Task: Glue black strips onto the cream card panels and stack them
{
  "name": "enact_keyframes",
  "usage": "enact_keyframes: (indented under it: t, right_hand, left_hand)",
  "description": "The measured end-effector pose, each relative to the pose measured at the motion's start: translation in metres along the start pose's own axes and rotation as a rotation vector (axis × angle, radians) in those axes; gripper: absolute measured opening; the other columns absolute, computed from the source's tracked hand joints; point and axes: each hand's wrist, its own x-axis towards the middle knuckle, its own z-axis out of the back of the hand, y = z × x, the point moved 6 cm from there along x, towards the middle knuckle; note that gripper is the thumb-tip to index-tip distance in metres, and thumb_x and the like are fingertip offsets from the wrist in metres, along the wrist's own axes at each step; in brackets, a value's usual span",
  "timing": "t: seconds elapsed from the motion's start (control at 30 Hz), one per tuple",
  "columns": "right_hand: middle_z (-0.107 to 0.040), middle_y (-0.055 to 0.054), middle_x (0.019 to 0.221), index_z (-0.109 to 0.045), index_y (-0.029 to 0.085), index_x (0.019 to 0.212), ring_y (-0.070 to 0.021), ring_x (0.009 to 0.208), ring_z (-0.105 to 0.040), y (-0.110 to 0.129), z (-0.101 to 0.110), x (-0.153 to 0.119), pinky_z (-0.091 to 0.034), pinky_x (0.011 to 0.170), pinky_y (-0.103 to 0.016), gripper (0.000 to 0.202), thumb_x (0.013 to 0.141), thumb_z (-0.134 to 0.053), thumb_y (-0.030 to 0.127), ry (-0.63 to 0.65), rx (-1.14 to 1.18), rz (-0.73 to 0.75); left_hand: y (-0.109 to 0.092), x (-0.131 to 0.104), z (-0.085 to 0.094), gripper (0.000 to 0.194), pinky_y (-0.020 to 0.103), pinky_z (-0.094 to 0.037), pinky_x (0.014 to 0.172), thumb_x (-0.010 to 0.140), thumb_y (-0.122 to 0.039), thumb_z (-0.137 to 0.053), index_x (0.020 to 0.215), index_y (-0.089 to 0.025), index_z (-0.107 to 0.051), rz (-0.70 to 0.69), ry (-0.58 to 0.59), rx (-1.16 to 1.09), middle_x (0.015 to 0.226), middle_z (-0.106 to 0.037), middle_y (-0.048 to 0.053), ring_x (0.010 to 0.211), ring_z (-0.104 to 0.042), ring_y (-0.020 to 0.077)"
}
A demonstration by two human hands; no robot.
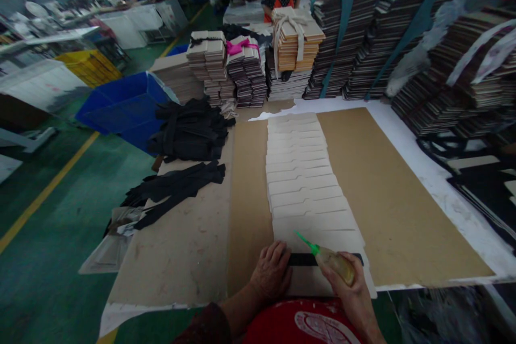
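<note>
A brown board (387, 188) spreads over the middle and right of the frame, with tied stacks of flat pieces (358, 21) behind it at upper right. Down its centre runs a row of overlapping pale panels (302, 188), reaching the bottom edge. A blue bin (121, 99) stands at left, just beside a heap of black strips (189, 129). At bottom centre the left hand (273, 271) lies with its fingers close together at the left end of a narrow black band (303, 259) — whether it pinches the band I can't quite tell. The right hand (349, 282), lower right of centre, is wrapped around a yellowish squeeze bottle (334, 266); its green nozzle (308, 244) points up and left — above the band, which crosses the nearest panel.
</note>
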Motion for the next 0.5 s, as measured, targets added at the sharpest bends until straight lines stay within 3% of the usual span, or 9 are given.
enact_keyframes:
  t: [0.23, 0.5]
  right_hand:
    - [-0.061, -0.006, 0.106, -0.054, 0.023, 0.110, -0.0234, 0.099, -0.060, 0.024, -0.038, -0.004, -0.053, 0.088, -0.038, 0.037, 0.080, -0.064, 0.041, 0.079, -0.279, 0.464]
    - [-0.057, -0.007, 0.109, -0.054, 0.024, 0.113, -0.0228, 0.102, -0.060, 0.025, -0.061, -0.011, -0.054, 0.089, -0.038, 0.031, 0.084, -0.061, 0.034, 0.158, -0.351, 0.600]
  left_hand:
    - [0.000, 0.001, -0.003, 0.044, 0.044, -0.040, 0.098, 0.089, -0.030, -0.049, 0.132, -0.020, -0.050, -0.016, 0.007, -0.004, 0.129, -0.056, 0.012, 0.119, -0.048, 0.0282]
    - [-0.001, 0.001, -0.001, 0.043, 0.043, -0.041, 0.095, 0.088, -0.027, -0.048, 0.131, -0.020, -0.051, -0.044, 0.004, -0.020, 0.128, -0.057, 0.011, 0.118, -0.049, 0.0272]
